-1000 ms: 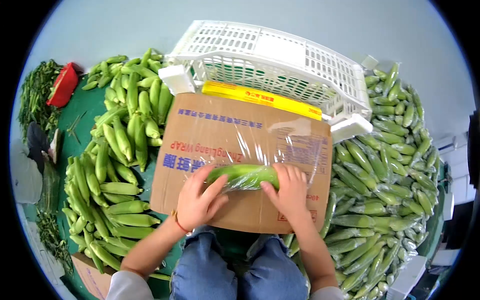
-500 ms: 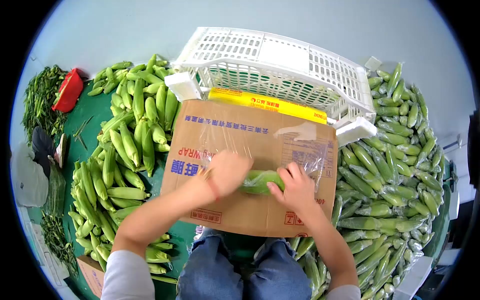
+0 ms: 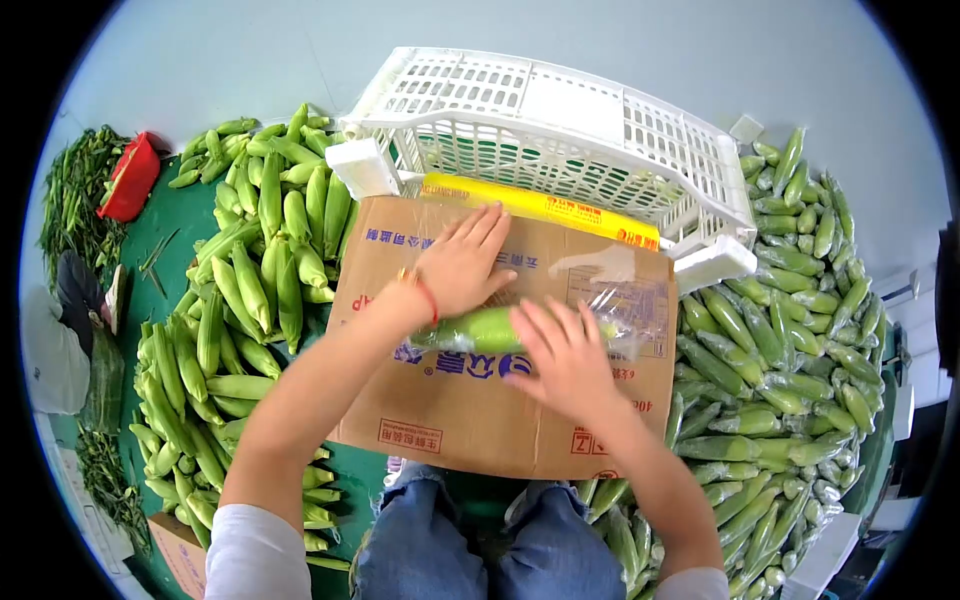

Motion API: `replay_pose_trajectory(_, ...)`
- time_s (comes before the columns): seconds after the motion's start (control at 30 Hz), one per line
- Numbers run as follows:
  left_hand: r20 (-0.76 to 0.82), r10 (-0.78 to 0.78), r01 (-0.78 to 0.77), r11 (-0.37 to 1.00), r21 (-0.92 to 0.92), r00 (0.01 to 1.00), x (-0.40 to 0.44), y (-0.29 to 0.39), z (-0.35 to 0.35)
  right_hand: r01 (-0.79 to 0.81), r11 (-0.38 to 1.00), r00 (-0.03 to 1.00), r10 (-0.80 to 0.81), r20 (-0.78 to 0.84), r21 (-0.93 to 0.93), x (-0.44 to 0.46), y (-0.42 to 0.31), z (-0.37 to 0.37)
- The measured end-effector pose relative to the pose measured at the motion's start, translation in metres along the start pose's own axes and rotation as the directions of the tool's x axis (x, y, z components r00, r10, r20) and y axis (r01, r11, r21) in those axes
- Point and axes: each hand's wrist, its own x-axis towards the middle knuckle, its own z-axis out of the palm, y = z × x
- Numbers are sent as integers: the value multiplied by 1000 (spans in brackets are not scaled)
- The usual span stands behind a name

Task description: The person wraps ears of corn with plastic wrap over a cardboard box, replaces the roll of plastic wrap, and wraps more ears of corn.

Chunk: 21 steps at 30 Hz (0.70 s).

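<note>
An ear of corn [image 3: 468, 333] in green husk lies crosswise on a printed cardboard box [image 3: 400, 400], with clear cling film about it. My right hand [image 3: 568, 360] rests over the corn's right half, fingers spread across its top and thumb on the near side. Beyond the corn's left part, my left hand [image 3: 462, 265] lies flat with fingers stretched toward the yellow cling film roll [image 3: 540, 207]. The roll sits along the far edge of the box, in front of a white plastic crate [image 3: 560, 125]. Film under my left palm is hidden.
Unwrapped corn [image 3: 250, 280] is heaped on the green surface at left. Film-wrapped corn [image 3: 790, 330] is piled at right. A red container [image 3: 132, 178] and green trimmings [image 3: 75, 205] are at far left. My knees [image 3: 480, 540] are below the box.
The corn has moved away from me toward the roll, uncovering blue print on the box. My left hand went from closed to flat and moved farther up; my right fingers spread over the corn.
</note>
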Motion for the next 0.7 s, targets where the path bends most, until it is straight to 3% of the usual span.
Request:
replay_pose_trajectory(0.1,400,63,-65,998,-7,915,41,-10,-5,44,999,998,-42,-39,30,45,40,22)
replay_pose_trajectory(0.2,369,43,-81,993,89,928,46,-10,2,-73,989,980,48,195,126,50,40,20)
replay_pose_trajectory(0.23,411,47,-90,992,86,911,47,-9,3,-1,992,997,-9,81,124,41,31,22)
replay_pose_trajectory(0.33,525,50,-111,990,84,850,45,-2,0,-71,971,966,9,259,229,13,0,-5)
replay_pose_trajectory(0.4,507,63,-150,980,132,859,43,0,-1,-142,935,879,-32,475,326,-16,-20,-22)
replay_pose_trajectory(0.47,500,65,-143,983,119,864,43,3,-4,-227,885,635,-181,751,406,-33,-43,-51)
replay_pose_trajectory(0.53,504,42,-80,995,54,863,43,2,-11,-330,781,626,-240,742,530,-70,-55,-64)
replay_pose_trajectory(0.57,298,50,-19,994,-108,953,33,2,-8,-420,707,694,-155,703,570,-85,-55,-66)
replay_pose_trajectory(0.63,-62,-51,21,911,-413,997,5,20,-10,-543,521,789,47,613,659,-102,-44,-65)
replay_pose_trajectory(0.67,-177,-136,17,836,-548,975,-13,41,-19,-732,180,681,190,707,657,-96,-40,-65)
replay_pose_trajectory(0.7,-248,5,-129,864,-487,969,-36,69,-25,-789,-208,524,265,809,579,-88,-38,-66)
